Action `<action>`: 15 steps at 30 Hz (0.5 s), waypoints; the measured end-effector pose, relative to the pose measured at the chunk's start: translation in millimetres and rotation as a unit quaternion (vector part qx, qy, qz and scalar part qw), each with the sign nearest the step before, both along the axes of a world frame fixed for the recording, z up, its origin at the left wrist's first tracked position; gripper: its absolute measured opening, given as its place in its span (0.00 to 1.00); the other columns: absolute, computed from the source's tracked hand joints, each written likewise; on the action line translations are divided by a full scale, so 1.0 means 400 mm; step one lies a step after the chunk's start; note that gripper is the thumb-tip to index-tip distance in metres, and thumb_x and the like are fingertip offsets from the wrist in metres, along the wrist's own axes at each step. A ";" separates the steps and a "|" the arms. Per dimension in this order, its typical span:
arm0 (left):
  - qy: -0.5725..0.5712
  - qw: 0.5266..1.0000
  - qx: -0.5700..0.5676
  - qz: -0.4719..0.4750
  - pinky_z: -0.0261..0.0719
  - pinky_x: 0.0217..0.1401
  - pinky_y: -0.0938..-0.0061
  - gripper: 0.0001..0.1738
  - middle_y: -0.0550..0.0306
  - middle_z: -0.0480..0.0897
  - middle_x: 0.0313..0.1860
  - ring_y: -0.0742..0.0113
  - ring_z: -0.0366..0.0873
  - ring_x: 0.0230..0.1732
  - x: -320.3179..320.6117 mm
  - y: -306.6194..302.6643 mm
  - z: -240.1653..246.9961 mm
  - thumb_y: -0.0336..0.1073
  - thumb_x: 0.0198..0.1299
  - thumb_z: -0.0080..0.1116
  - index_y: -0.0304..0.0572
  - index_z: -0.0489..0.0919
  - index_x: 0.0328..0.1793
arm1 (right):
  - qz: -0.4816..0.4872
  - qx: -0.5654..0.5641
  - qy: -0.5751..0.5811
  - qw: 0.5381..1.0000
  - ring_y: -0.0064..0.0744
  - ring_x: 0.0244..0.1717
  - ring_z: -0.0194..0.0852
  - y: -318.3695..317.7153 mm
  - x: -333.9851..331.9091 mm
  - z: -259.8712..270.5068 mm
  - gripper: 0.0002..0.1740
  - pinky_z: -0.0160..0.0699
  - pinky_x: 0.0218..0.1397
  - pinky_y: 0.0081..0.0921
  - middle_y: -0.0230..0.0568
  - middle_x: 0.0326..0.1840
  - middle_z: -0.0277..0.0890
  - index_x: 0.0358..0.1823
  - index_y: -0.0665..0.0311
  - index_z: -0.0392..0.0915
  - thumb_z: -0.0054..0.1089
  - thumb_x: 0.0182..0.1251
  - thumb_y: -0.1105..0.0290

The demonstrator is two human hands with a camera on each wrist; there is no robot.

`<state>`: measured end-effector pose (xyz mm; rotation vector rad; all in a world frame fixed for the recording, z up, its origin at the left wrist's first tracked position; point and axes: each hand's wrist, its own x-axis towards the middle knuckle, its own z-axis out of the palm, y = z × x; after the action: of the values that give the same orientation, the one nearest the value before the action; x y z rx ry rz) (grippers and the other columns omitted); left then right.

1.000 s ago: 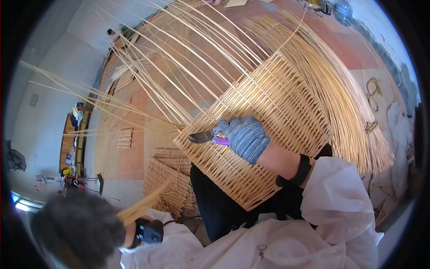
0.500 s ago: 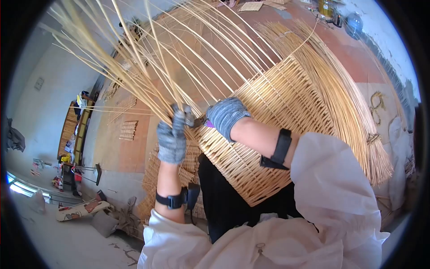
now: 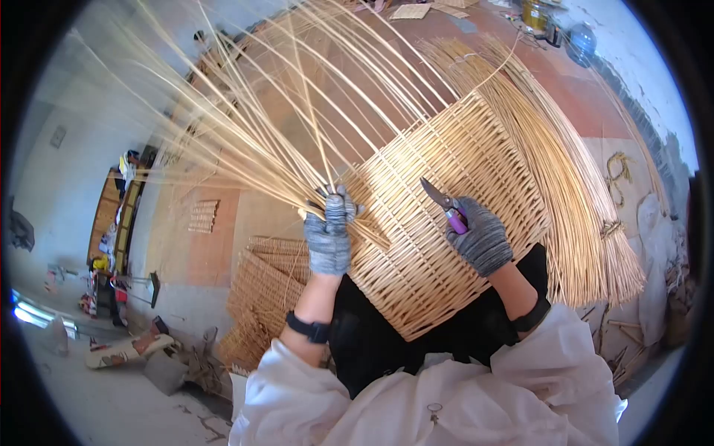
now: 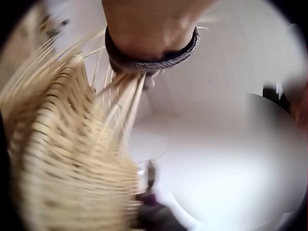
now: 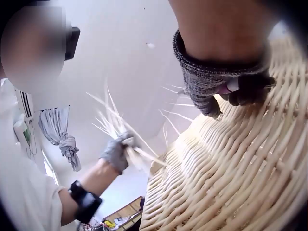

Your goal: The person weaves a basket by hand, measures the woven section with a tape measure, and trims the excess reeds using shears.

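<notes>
Woven panel [image 3: 439, 253], centre of frame: right of left hand [image 3: 327, 241], under right hand [image 3: 482, 238], the nearer to its middle; long axis lower left to upper right, uncut ends pointing upper left. Cane bundle [image 3: 286, 186], upper left: gripped by left hand. Hands: apart. Pruning shears [image 3: 456, 220], purple-handled: in right hand's curled fingers.

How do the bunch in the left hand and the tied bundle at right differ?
The left hand grips the bunch; the tied bundle lies untouched. The bunch fans out; the tied bundle is packed tight. The bunch has fewer strands than the tied bundle. Both are long, pale strands.
</notes>
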<state>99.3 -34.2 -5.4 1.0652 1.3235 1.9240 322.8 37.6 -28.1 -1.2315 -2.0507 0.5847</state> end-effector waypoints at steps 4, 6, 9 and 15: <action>-0.068 0.992 0.079 0.067 0.71 0.27 0.82 0.10 0.66 0.70 0.26 0.77 0.66 0.22 -0.149 -0.253 0.179 0.41 0.62 0.46 0.45 0.69 0.43 | -0.019 0.080 0.060 0.995 0.45 0.29 0.72 0.037 0.052 -0.090 0.14 0.73 0.33 0.34 0.48 0.27 0.72 0.40 0.61 0.72 0.56 0.51 0.65; -0.054 0.985 0.118 0.111 0.69 0.24 0.83 0.10 0.66 0.70 0.25 0.77 0.66 0.21 -0.289 -0.506 0.221 0.43 0.62 0.47 0.45 0.69 0.41 | -0.022 0.081 0.032 0.996 0.39 0.28 0.70 0.145 0.143 -0.253 0.19 0.72 0.35 0.28 0.43 0.27 0.72 0.49 0.63 0.69 0.53 0.54 0.66; 0.008 0.870 -0.065 0.488 0.62 0.19 0.85 0.12 0.67 0.68 0.21 0.79 0.63 0.19 -0.305 -0.918 0.172 0.45 0.61 0.47 0.46 0.69 0.36 | 0.068 -0.304 0.261 0.914 0.13 0.14 0.54 0.227 0.226 -0.281 0.21 0.51 0.13 0.13 0.23 0.22 0.62 0.54 0.60 0.67 0.54 0.57 0.71; -0.131 0.631 -0.197 0.739 0.64 0.11 0.76 0.14 0.60 0.70 0.19 0.72 0.62 0.11 -0.075 -1.565 -0.200 0.45 0.60 0.46 0.45 0.67 0.28 | 0.022 -0.328 0.260 0.908 0.19 0.07 0.51 0.231 0.186 -0.242 0.14 0.49 0.07 0.17 0.29 0.12 0.60 0.40 0.58 0.66 0.59 0.54 0.67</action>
<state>69.3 -660.3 -85.5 -0.9633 2.5904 2.2491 397.2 130.2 -124.9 -1.1976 -1.4623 1.5325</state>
